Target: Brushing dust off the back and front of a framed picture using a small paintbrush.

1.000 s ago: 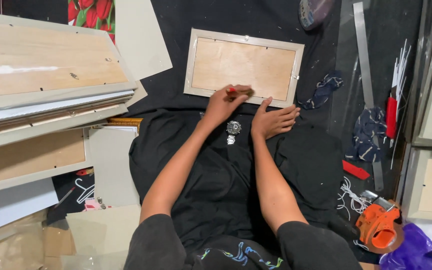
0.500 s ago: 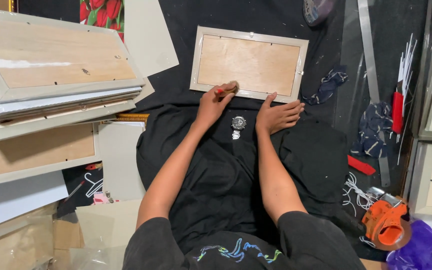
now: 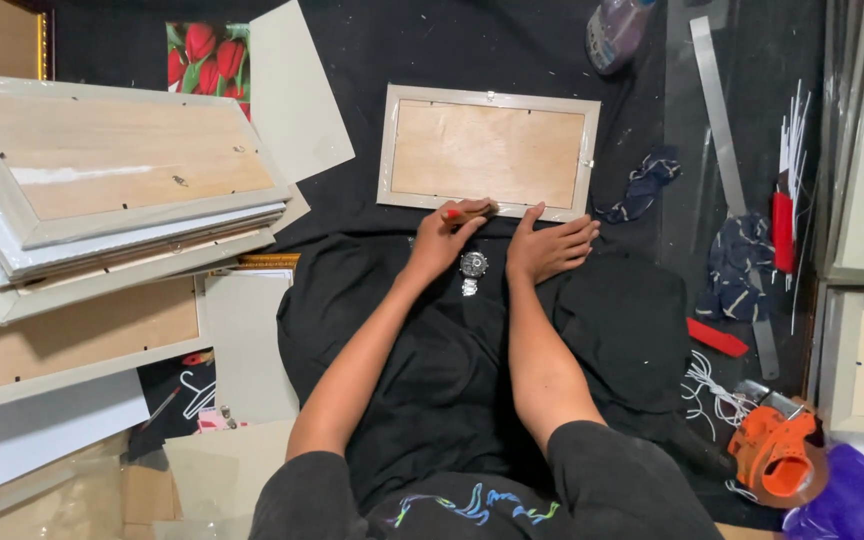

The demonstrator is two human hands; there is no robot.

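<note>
The left hand (image 3: pixel 444 240) grips a thin red-tipped tool (image 3: pixel 467 212) at the pale, plywood-backed picture frame (image 3: pixel 489 153) just beyond its fingertips, beside the flat, empty right hand (image 3: pixel 549 247), so a slip could gouge the backing.

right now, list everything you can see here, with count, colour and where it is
picture frame: one, pale grey with brown backing, face down ahead of the hands
frame stack: several, grey and brown, left
tulip picture: one, red, top left
red-handled tool: one, in left hand at the frame's near edge
wristwatch: one, silver, between the hands
metal ruler: one, silver, right
tape dispenser: one, orange, bottom right
cloth rags: two, dark blue, right
left hand: gripping the tool
right hand: flat at the frame's edge
</note>
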